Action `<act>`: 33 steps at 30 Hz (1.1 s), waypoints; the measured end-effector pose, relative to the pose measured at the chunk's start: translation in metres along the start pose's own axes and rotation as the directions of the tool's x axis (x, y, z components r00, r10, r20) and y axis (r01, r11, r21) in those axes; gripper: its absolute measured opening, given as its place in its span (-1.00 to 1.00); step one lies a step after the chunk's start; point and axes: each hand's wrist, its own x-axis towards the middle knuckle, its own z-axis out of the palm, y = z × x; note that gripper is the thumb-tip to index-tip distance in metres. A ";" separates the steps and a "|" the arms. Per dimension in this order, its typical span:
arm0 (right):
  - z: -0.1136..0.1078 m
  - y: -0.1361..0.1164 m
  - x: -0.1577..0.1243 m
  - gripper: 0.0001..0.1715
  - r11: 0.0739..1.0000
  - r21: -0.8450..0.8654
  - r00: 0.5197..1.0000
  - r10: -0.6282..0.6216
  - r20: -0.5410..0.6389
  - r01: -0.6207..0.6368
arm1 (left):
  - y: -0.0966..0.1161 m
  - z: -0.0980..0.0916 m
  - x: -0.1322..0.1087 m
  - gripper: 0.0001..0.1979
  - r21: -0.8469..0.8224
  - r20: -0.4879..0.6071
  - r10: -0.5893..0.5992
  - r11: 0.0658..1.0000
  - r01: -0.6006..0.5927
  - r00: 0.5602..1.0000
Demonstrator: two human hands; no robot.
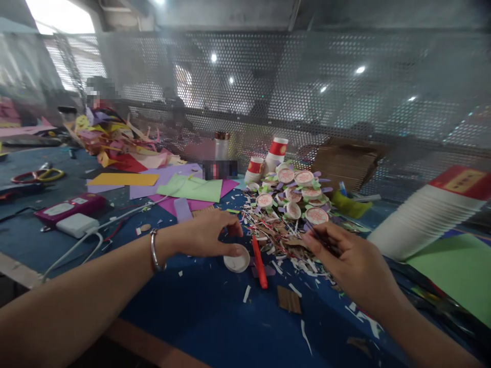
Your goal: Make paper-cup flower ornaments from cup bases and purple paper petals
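Note:
My left hand (209,232), with a silver bangle on its wrist, reaches over a small white round paper cup base (237,261). Its thumb is at the cup base's rim; the other fingers curve down, apart from the thumb. My right hand (341,253) is closed in a pinch beside the paper scraps, and a thin dark thing shows at its fingertips, too unclear to name. Between the hands lies a red marker (260,263), partly over a purple paper piece (268,270). Behind it, several round white pieces with red drawings and green and purple paper tabs (293,194) are heaped up.
Paper shavings (276,230) and a cardboard piece (289,299) litter the blue table. Stacked paper cups (425,220) lean at right. A purple box (72,207), a white adapter (77,225) with cable, scissors (38,176) and coloured sheets (192,189) lie left. Folded cardboard (345,163) stands behind.

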 end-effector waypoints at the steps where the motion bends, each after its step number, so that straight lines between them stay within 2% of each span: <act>1: 0.000 -0.001 -0.002 -0.63 1.000 -0.012 1.000 -0.014 0.001 0.014 | 0.002 0.002 0.000 -0.77 0.041 0.042 0.005 0.999 -0.007 0.999; 4: -0.002 -0.006 -0.007 -0.63 0.999 -0.018 0.999 -0.044 -0.010 0.044 | 0.005 0.010 0.004 -0.88 0.093 0.057 -0.017 0.996 0.011 0.998; 7: -0.002 -0.008 -0.009 -0.66 0.997 0.003 0.996 -0.078 -0.047 0.078 | 0.001 0.015 0.015 -0.87 0.157 -0.074 -0.064 0.985 0.075 0.995; 10: -0.001 -0.008 -0.009 -0.68 0.996 0.000 0.995 -0.093 -0.043 0.093 | -0.005 0.011 0.038 -0.87 0.240 -0.125 -0.063 0.966 0.092 0.990; 12: -0.001 -0.007 -0.008 -0.69 0.995 -0.012 0.995 -0.099 -0.031 0.099 | -0.008 0.003 0.062 -0.87 0.298 -0.147 -0.046 0.950 0.088 0.988; 15: -0.002 -0.005 -0.005 -0.70 0.993 -0.029 0.994 -0.112 0.015 0.112 | -0.016 -0.017 0.111 -0.82 0.371 -0.246 -0.042 0.919 0.134 0.968; 19: -0.003 -0.001 -0.003 -0.67 0.995 -0.029 0.995 -0.095 0.019 0.096 | -0.038 -0.037 0.181 -0.66 0.401 -0.391 -0.099 0.876 0.266 0.915; 22: -0.004 0.004 -0.002 -0.71 0.995 -0.018 0.995 -0.099 -0.005 0.098 | -0.058 -0.044 0.220 -0.65 0.388 -0.477 -0.129 0.857 0.340 0.870; 27: -0.006 0.014 0.002 -0.78 0.996 0.006 0.996 -0.093 0.012 0.093 | -0.079 -0.046 0.255 -0.65 0.372 -0.507 -0.154 0.849 0.376 0.848; 33: -0.012 0.017 0.007 -0.79 0.993 -0.014 0.993 -0.115 -0.018 0.115 | -0.083 -0.046 0.277 -0.64 0.388 -0.447 -0.177 0.845 0.368 0.877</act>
